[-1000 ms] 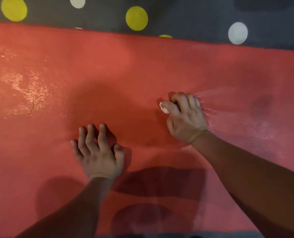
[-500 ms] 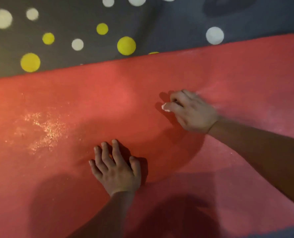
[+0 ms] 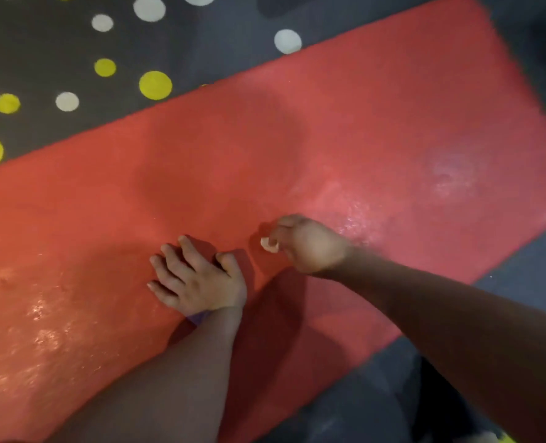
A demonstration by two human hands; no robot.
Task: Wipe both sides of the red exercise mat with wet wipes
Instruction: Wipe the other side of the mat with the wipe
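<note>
Two hands on red mat (image 3: 361, 123): left hand (image 3: 198, 282) flat, fingers (image 3: 173, 260) spread, holding nothing; right hand (image 3: 310, 244) curled, pinching white wipe (image 3: 269, 245).

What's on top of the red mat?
The left hand rests flat on the red mat; right hand grips a wet wipe just above or on it. Most of the wipe is hidden in the fist.

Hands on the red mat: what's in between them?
Just bare red mat, shaded, in the head view. The left hand presses flat; the right hand pinches a small white wipe on that side.
</note>
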